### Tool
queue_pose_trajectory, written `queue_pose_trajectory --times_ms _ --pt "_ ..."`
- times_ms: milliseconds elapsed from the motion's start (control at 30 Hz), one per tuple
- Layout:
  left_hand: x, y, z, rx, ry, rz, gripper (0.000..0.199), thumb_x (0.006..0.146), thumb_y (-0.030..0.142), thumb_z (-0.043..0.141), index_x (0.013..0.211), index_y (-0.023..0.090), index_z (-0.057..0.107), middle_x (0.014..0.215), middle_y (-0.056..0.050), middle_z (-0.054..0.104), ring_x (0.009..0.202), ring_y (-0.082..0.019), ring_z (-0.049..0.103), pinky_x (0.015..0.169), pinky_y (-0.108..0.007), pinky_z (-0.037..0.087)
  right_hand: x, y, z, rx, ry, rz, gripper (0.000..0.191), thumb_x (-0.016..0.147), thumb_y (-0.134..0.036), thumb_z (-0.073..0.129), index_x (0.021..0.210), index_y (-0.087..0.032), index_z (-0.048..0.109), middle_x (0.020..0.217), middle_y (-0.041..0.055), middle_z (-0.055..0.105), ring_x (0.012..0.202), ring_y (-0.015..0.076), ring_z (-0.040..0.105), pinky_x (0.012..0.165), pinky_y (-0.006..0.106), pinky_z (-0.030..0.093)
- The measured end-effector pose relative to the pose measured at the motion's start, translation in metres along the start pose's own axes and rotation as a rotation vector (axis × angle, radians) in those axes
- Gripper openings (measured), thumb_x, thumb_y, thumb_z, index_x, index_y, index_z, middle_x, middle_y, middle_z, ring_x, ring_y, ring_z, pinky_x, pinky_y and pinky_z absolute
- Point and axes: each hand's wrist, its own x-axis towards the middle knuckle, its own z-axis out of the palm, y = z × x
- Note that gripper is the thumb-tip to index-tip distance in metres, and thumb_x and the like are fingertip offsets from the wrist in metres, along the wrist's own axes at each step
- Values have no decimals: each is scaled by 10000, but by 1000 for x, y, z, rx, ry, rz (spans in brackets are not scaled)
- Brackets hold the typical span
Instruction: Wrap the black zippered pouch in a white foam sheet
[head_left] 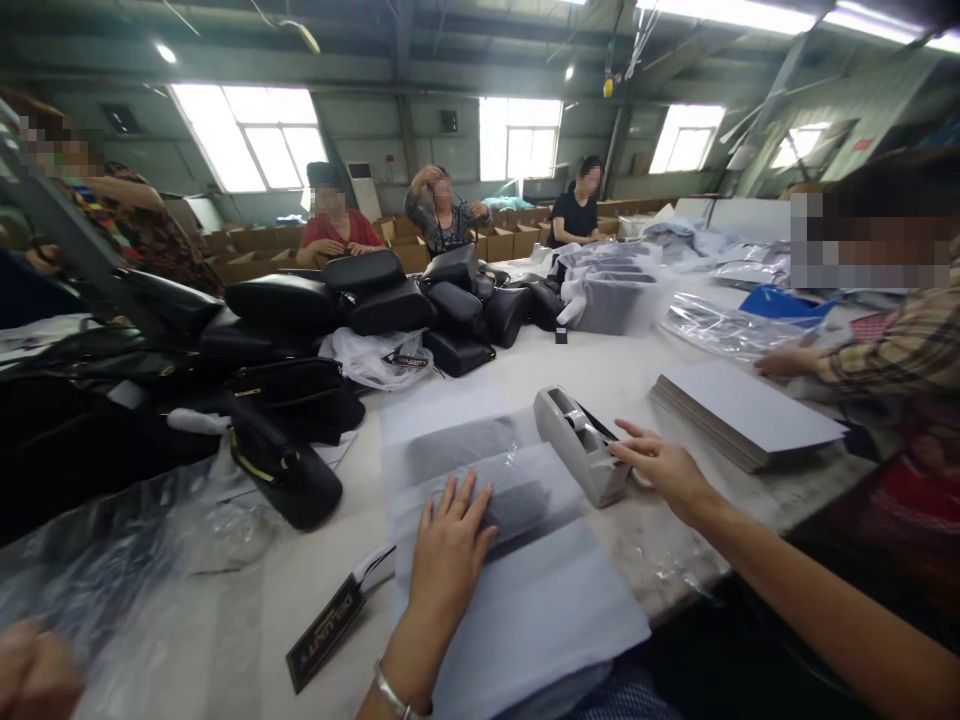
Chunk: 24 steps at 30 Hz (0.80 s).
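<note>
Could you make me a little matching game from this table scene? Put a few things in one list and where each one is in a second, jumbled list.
Things:
1. left hand
2. right hand
3. stack of grey cardboard sheets
4. black bags

Places:
A. piled at the far left of the table
B. pressed flat on the white tissue paper wrapped round a dark item
C. at the tape dispenser
D. at the right edge of the table, under another person's hand

Pairs: 1-B, 2-C, 3-D, 4-A
</note>
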Motion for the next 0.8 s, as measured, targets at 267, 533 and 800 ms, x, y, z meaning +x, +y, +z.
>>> queue_pose_trajectory --times_ms 267,533,800 --pt "0 1 4 -11 16 1 512 933 279 582 1431 291 464 1547 -36 390 1425 -319 355 1091 -575 409 -57 -11 -13 229 25 157 416 742 -564 740 957 -211 786 1075 94 737 1055 297 663 968 431 528" --pt "0 -1 4 -6 4 14 502 940 292 570 1431 287 466 1553 -43 376 1429 -323 347 1089 -576 410 -60 34 1 181 39 208 506 644 -648 759 806 -169 779 741 81 731 624 211 665 614 336 581" --pt "5 -10 -5 -138 -18 19 517 971 318 507 1472 245 401 1548 -41 386 1422 -286 369 1111 -518 411 -60 40 -45 -541 -89 -537 280 948 -391 521 1013 -244 751 1027 56 749 924 228 708 833 336 556"
